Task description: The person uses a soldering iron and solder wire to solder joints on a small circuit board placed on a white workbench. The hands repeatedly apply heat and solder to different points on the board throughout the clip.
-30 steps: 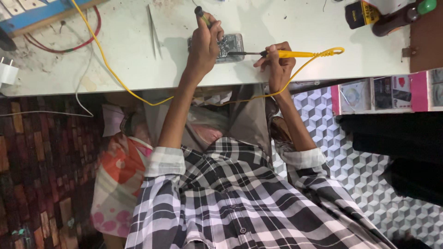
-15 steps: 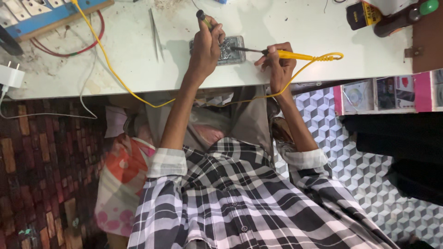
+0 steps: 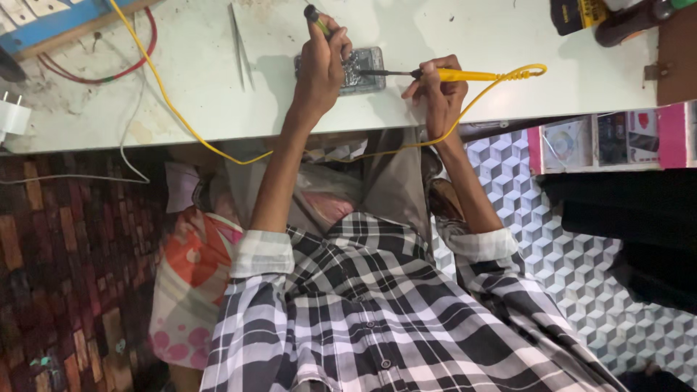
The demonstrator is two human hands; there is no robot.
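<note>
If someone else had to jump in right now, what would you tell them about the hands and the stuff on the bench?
Left hand: closed around a slim dark-tipped tool, resting on the opened phone.
Right hand: gripping the yellow-handled soldering iron, its tip on the phone's right side.
The phone lies flat on the white workbench; tweezers lie to its left, untouched. The iron's yellow cord loops off the bench edge and back across the top.
Done: phone opened, both tools on it.
Left: how much more work on the board remains cannot be told.

A white worktable (image 3: 508,29) — brown brick-patterned flooring (image 3: 65,276) left, grey cube-patterned floor (image 3: 581,268) right.
</note>
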